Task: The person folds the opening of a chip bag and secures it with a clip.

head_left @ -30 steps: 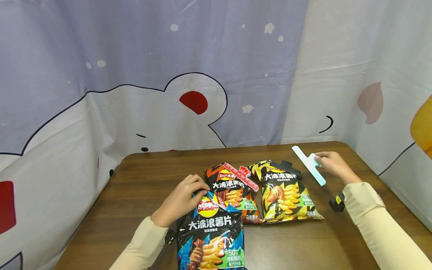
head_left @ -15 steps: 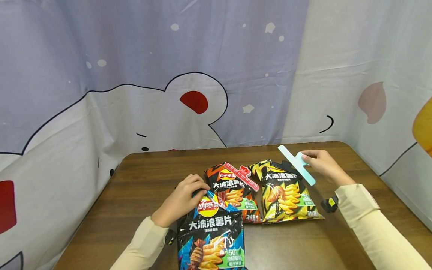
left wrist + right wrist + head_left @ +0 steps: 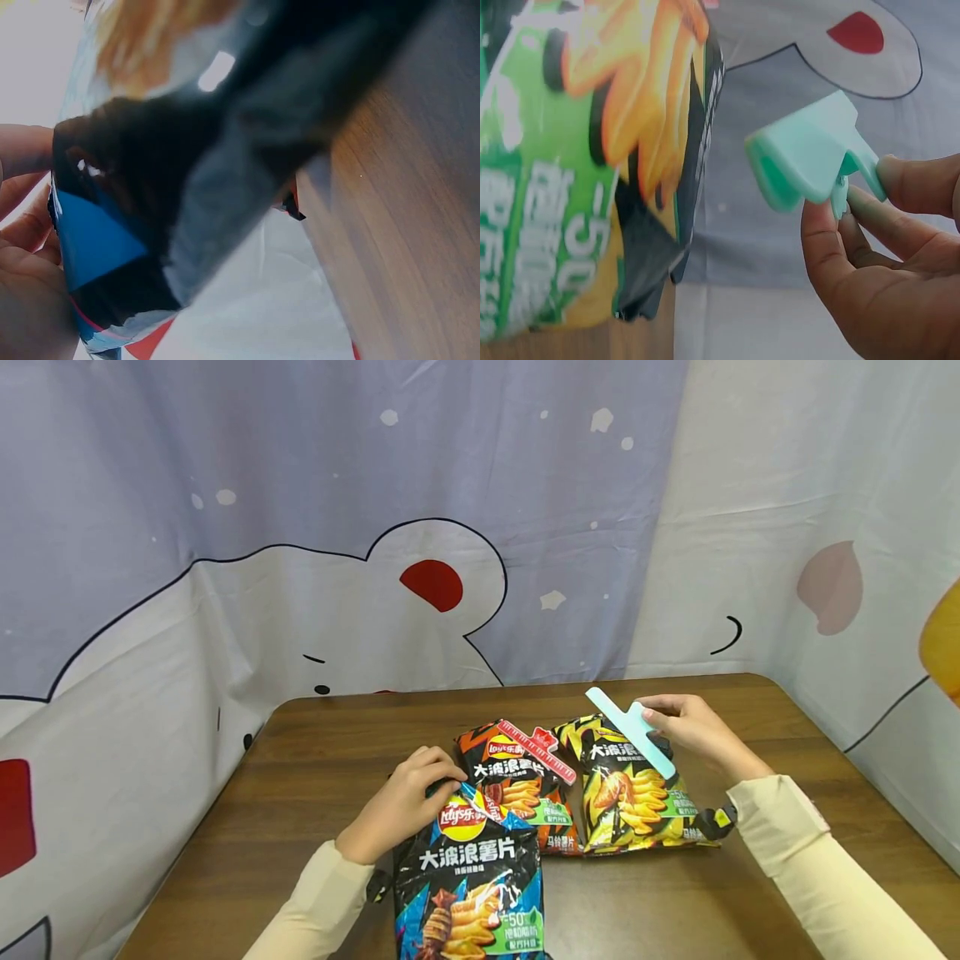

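My left hand [image 3: 408,802] pinches the folded top of a blue and black chip bag [image 3: 468,893] at the table's front. In the left wrist view that bag [image 3: 112,247] fills much of the picture, its edge between fingers and thumb. My right hand [image 3: 697,731] grips a mint-green bag clip [image 3: 630,731] by its handle, over the top of a yellow and black chip bag [image 3: 633,802]. The right wrist view has thumb and fingers on the handle of the clip [image 3: 810,150], its long bar pointing away from the hand.
An orange and black chip bag [image 3: 517,777] with a red clip [image 3: 536,752] on its top lies between the other two bags. A black clip [image 3: 660,743] sits on the yellow bag, partly hidden. Behind the wooden table [image 3: 337,752] hangs a patterned curtain [image 3: 555,527].
My right hand has carried the mint-green clip leftward, from beside the yellow bag to over its top. My left hand stays on the blue bag.
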